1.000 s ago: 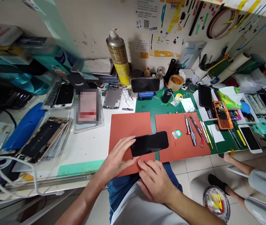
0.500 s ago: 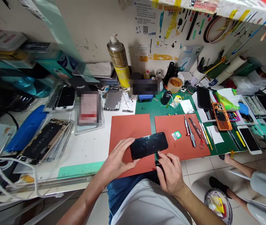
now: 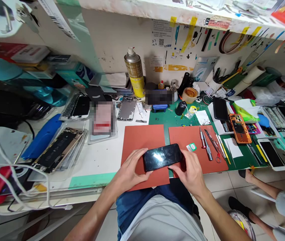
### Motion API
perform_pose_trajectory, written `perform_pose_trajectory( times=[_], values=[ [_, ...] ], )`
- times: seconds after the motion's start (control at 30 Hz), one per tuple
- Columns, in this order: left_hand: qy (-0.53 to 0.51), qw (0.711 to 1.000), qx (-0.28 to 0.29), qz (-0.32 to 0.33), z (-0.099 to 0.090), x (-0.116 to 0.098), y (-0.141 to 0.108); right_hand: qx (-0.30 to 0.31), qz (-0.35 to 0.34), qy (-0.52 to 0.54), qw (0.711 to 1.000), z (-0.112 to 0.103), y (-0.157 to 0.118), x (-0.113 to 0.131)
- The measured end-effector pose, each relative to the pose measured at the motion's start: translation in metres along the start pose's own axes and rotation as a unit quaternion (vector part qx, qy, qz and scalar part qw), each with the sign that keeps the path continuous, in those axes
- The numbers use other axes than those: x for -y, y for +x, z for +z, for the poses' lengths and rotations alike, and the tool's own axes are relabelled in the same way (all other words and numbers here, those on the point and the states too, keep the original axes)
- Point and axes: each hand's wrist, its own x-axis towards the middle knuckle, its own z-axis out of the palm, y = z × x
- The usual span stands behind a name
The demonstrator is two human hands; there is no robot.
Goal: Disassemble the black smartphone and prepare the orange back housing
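A black smartphone, its glossy dark screen facing up, lies between my two hands over the left red-brown mat. Its right end reaches across to the edge of the right mat. My left hand holds the phone's left end, fingers at the top corner and thumb along the lower edge. At the other end my right hand grips it, with fingers by the upper right corner and the thumb at the lower edge. A small green and white sticker lies on the right mat.
Screwdrivers and tweezers lie on the right mat. Farther right are an orange phone housing and a white phone. A yellow spray can stands behind. An opened phone sits left. Another person's leg shows at right.
My right hand has moved up from below the phone to its right end and now grips it there. My left hand keeps its hold. The camera view has shifted somewhat.
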Motion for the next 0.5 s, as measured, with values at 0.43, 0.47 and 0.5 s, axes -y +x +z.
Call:
perform_pose_trajectory(
  times=[0.43, 0.47, 0.5],
  values=[
    [0.002, 1.0, 0.001, 0.019, -0.0019, 0.0015, 0.0014, -0.005, -0.03, -0.006, 1.0, 0.0036, -0.0041, -0.0074],
    [0.002, 1.0, -0.004, 0.026, -0.0015, 0.0019, 0.0013, -0.003, -0.029, -0.005, 1.0, 0.0029, -0.0036, -0.0087],
    [0.002, 0.999, -0.009, 0.035, -0.001, 0.0023, 0.0012, 0.001, -0.028, -0.004, 1.0, 0.0015, -0.0024, -0.0104]
  ],
)
